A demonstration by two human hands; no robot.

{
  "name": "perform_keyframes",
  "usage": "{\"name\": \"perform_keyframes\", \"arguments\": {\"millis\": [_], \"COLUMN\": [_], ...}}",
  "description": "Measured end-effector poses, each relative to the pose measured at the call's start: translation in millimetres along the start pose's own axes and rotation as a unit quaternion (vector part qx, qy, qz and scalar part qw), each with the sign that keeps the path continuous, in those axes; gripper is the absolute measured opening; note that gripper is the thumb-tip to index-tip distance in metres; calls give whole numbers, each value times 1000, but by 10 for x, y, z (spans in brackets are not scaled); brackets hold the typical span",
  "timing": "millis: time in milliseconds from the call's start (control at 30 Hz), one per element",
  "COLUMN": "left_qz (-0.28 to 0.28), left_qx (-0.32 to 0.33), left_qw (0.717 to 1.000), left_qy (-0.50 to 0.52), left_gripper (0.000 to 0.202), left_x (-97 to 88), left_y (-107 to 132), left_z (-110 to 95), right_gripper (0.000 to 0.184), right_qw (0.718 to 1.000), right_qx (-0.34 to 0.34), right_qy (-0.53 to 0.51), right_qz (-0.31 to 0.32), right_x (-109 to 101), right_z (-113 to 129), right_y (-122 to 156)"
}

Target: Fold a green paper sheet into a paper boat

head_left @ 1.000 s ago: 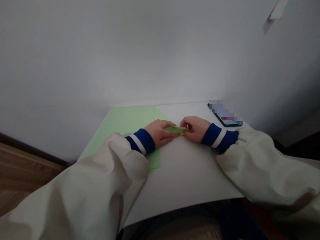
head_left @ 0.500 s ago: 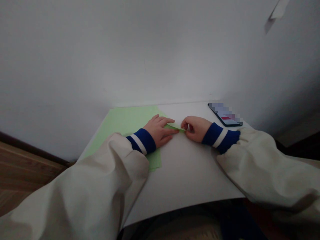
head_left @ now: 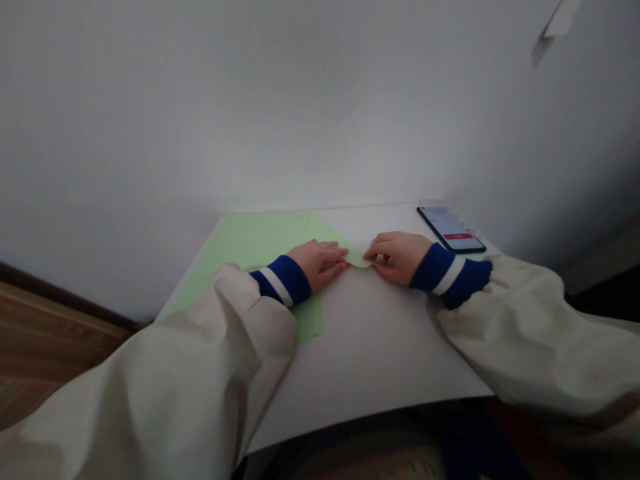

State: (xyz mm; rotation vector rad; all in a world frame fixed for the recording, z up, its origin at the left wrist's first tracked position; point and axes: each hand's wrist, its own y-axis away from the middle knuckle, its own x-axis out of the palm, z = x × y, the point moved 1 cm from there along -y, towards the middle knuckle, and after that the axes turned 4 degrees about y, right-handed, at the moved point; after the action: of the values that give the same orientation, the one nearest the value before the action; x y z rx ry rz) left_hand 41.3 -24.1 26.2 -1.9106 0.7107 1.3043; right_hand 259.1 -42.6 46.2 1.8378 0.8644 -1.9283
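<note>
Left hand (head_left: 319, 262), right hand (head_left: 397, 257) pinching green paper flap (head_left: 359, 257), long axis sideways, tip pointing right.

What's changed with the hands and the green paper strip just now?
The left hand curled its fingers in, the right hand shifted slightly rightward, and the small green paper between them now bows up rounder. The large green sheet and phone stayed put.

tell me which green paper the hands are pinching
The small piece of green paper, held between the left hand and right hand. Unlike it, the large green sheet lies flat on the white table.
</note>
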Motion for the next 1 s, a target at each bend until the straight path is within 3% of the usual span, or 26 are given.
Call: {"name": "perform_keyframes", "arguments": {"millis": [100,267,500,633,800,1000], "left_qz": [-8,-11,-3,15,68,67], "left_qx": [-17,75,77,39,-8,-99], "left_qw": [1000,997,997,999,993,980], "left_qy": [13,2,-6,-23,-101,-157], "left_gripper": [29,32,32,40,55,62], "left_x": [2,52,49,64,96,91], "left_y": [-14,-40,-47,-48,-34,-7], "left_z": [1,82,67,36,48,33], "right_gripper": [30,29,36,34,33,28], "right_qw": [999,997,999,999,998,995], "right_qx": [-2,2,-27,-43,-57,-45], "right_qy": [32,61,36,15,5,48], "right_qz": [16,43,-20,-26,28,76], "right_x": [-28,-51,81,103,40,-59], "right_z": [15,27,43,43,34,75], "right_y": [2,8,-28,-74,-95,-95]}}
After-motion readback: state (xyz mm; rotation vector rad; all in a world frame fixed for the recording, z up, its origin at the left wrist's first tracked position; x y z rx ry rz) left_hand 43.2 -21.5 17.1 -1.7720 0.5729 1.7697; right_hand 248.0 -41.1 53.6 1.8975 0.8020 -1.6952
